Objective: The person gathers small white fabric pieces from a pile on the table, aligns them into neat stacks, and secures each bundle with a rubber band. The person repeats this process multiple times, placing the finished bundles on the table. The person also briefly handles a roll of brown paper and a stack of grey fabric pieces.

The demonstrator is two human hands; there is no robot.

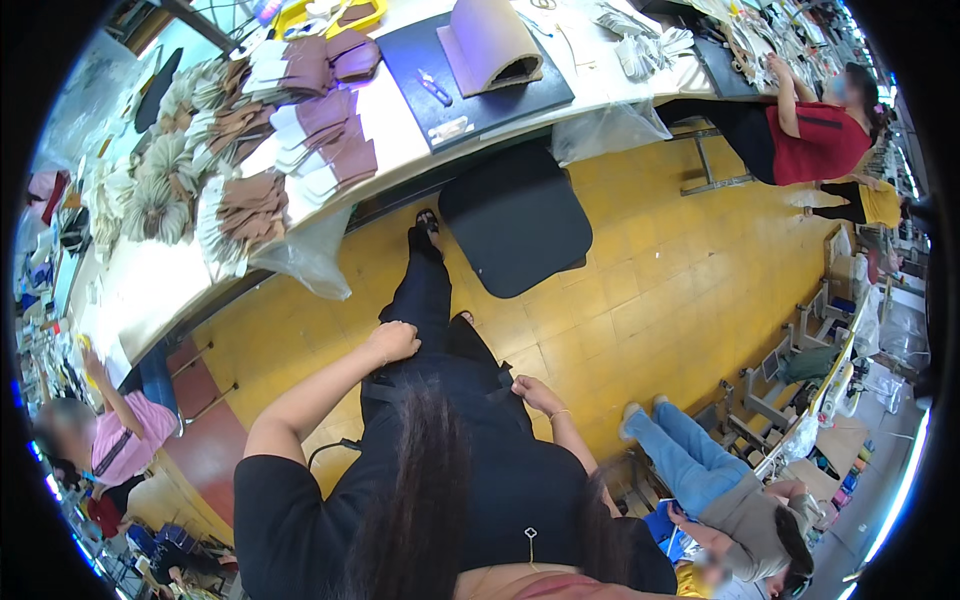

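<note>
My left hand (397,342) is curled into a fist over my dark trouser leg, in front of my waist. Whatever its fingers may hold is hidden. At the other side of my waist, my right hand (538,395) has its fingers pinched together. Its fingertips are beside a black strap (503,380) on my dark clothing; whether they grip it is too small to tell. A black-topped stool or chair seat (515,222) stands ahead of me, partly by the bench.
The white workbench (400,165) bears stacks of brown and pale cut pieces (325,150), a black mat (410,60), a blue snipping tool (434,87) and a curved brown form (490,50). Plastic bags (310,260) hang off its edge. Other people sit or stand around on the yellow tiled floor (640,290).
</note>
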